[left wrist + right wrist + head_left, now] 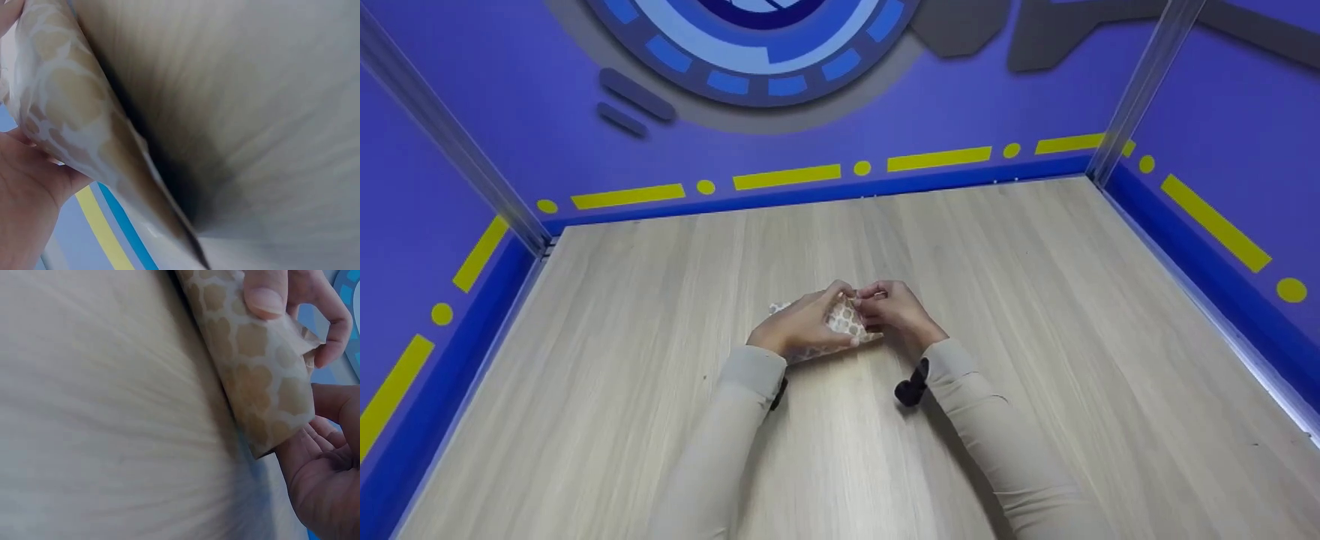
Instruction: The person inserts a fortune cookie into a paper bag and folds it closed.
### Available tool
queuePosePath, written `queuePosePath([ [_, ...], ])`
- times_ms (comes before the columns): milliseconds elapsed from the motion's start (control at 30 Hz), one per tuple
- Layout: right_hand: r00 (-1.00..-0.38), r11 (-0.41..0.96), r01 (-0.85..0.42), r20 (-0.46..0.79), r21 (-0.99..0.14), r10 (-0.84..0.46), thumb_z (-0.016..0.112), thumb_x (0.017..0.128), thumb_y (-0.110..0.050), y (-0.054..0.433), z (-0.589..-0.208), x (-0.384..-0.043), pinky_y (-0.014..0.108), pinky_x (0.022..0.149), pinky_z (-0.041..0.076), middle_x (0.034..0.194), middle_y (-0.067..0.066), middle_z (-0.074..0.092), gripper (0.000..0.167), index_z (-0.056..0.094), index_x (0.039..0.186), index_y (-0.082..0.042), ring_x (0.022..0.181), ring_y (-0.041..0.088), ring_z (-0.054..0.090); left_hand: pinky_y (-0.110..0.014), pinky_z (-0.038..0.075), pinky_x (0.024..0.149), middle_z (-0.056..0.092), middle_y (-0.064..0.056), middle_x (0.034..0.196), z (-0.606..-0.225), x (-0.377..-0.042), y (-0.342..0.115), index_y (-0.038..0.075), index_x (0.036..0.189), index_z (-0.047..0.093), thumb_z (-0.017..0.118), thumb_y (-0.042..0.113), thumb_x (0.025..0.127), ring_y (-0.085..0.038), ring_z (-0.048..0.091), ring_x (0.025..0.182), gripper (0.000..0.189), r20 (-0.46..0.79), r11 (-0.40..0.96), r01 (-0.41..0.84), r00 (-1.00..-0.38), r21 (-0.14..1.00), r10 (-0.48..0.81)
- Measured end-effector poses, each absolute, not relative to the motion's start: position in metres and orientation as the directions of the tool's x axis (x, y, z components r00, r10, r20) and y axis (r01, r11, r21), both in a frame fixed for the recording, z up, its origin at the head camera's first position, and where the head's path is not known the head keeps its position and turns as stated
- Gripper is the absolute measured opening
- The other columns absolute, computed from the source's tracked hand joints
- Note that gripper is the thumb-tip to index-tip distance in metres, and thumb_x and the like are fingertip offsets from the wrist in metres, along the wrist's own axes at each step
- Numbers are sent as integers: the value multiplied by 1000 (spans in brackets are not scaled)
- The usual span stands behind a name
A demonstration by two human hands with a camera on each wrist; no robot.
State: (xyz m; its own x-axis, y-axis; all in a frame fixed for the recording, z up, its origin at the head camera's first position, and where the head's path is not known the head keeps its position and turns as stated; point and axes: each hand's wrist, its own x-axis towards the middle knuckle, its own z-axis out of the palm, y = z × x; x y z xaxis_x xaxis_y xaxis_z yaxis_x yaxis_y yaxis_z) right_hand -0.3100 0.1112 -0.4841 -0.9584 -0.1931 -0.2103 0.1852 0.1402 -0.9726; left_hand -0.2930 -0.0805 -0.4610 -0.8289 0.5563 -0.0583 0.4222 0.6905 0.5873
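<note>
A paper packet (846, 321) with tan, giraffe-like blotches on white lies low over the table, between both hands. My left hand (802, 326) grips it from the left, thumb along the near side and fingers over the far side. At its right end my right hand (898, 309) pinches the paper edge. In the right wrist view, the left thumb presses on the patterned face, and a crumpled flap (310, 343) sticks out near the right fingers. The left wrist view shows the packet's long lower edge close above the wood; its inside is hidden.
The light wood table (622, 315) spreads all around the hands. Blue-purple panels (780, 161) with yellow marks wall it at the back and on both sides. A black wrist camera (911, 390) hangs under the right sleeve.
</note>
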Motion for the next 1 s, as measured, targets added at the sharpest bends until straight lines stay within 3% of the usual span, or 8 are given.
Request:
queuePosePath([
  [233,-935,199,191,-240,-961,-262,56,94,-8,122,-476,-312,25,66,56,75,2,65,32,59,120,10,65,9,64,-35,48,81,58,3,120,-461,-293,-82,39,128,39,76,44,74,-17,56,99,66,-64,707,412,-838,575,541],
  [367,-935,198,214,-259,-957,-242,52,95,-11,127,-472,-313,24,66,56,83,6,67,37,55,128,7,67,10,65,-35,48,80,58,3,118,-461,-294,-81,38,128,39,75,43,73,-18,56,97,66,-73,718,401,-845,569,530],
  [667,-904,6,304,-291,-953,-313,40,104,-25,136,-472,-311,34,80,57,120,28,62,50,30,146,0,83,18,70,-41,46,96,56,-4,132,-464,-295,-81,35,132,38,76,44,74,-22,55,116,71,-75,722,418,-837,551,542],
  [767,-893,-38,337,-307,-941,-330,36,105,-31,136,-472,-311,35,84,56,125,31,58,54,24,148,-2,88,21,71,-43,44,100,54,-5,135,-464,-295,-81,33,133,37,77,44,75,-24,54,121,72,-76,721,425,-833,548,548],
  [1000,-875,-78,388,-340,-919,-344,31,104,-39,130,-472,-308,39,90,53,130,30,55,58,15,151,-8,102,31,67,-43,46,96,55,-5,133,-462,-294,-81,33,133,37,77,45,74,-23,54,117,72,-79,730,420,-838,540,541],
])
